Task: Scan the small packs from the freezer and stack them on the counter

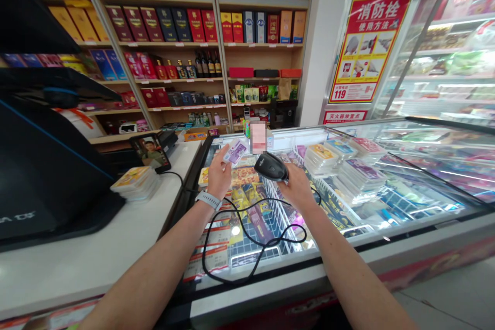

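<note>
My left hand (220, 172), with a grey watch band (209, 199) at the wrist, is closed on a small flat pack (236, 151) with a purple and white label. My right hand (297, 185) grips a black barcode scanner (270, 166), its head towards the pack but apart from it. A looped black cable (253, 240) lies over the glass freezer top below both hands. Right of the scanner stand stacks of similar flat packs, among them a purple-labelled stack (359, 178) and a yellow-labelled stack (322, 157).
On the white counter (150, 221) to the left are another pack stack (135, 183), a phone (150, 152) showing a person, and a big black terminal (46, 165). Wire baskets hold goods under the freezer glass (402, 165). Shelves (162, 46) of boxes and bottles rise behind.
</note>
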Demonstrator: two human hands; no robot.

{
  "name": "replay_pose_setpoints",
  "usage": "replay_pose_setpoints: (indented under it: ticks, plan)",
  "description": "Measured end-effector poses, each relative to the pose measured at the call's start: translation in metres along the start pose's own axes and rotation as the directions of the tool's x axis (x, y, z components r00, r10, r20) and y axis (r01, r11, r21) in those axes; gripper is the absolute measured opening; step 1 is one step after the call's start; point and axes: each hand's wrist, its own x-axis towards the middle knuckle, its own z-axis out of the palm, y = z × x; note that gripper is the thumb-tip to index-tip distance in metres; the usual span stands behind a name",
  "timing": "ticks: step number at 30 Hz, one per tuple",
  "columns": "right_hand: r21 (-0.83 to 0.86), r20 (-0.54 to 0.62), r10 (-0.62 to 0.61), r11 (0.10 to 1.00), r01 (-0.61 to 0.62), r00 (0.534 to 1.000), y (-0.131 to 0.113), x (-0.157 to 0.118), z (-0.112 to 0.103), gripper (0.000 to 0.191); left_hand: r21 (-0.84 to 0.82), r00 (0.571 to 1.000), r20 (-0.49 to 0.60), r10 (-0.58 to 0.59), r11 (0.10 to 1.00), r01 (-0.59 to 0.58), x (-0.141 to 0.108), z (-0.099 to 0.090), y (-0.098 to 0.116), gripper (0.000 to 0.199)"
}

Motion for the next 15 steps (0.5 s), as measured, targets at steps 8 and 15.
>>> replay_pose_setpoints:
  ticks: [8, 15]
  plan:
    - [-0.034, 0.004, -0.009, 0.999, 0.009, 1.0, -0.0004, -0.0006, -0.0003, 0.029, -0.025, 1.0, 0.004, -0.008, 1.0, 0.008, -0.0003, -0.0014, 0.0012, 0.057]
    - [-0.031, 0.007, -0.007, 0.999, 0.007, 1.0, 0.0006, -0.0007, -0.0001, 0.028, -0.034, 1.0, 0.018, -0.022, 0.999, 0.023, -0.0002, -0.0011, -0.0032, 0.057]
